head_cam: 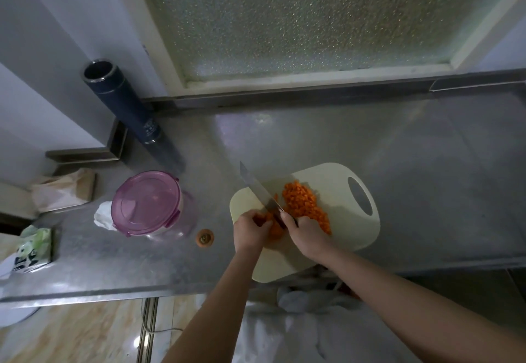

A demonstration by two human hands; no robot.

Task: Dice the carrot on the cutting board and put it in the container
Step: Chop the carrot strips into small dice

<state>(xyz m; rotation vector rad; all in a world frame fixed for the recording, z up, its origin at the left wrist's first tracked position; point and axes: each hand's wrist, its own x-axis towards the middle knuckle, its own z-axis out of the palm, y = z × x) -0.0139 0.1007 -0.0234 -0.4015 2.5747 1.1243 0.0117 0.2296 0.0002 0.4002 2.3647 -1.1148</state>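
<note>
A cream cutting board (336,180) lies on the steel counter. On it sits a heap of diced carrot (306,204). My left hand (250,230) grips the uncut carrot pieces (274,227) near the board's left edge. My right hand (306,233) holds the handle of a knife (260,189), whose blade slants up and left across the board, beside my left fingers. The round container (148,204) with a purple lid stands closed to the left of the board.
A carrot end (205,238) lies on the counter between container and board. A dark flask (125,103) stands at the back left. Tissue packs (32,248) and a paper bag (64,191) sit far left. The board overhangs the counter's front edge.
</note>
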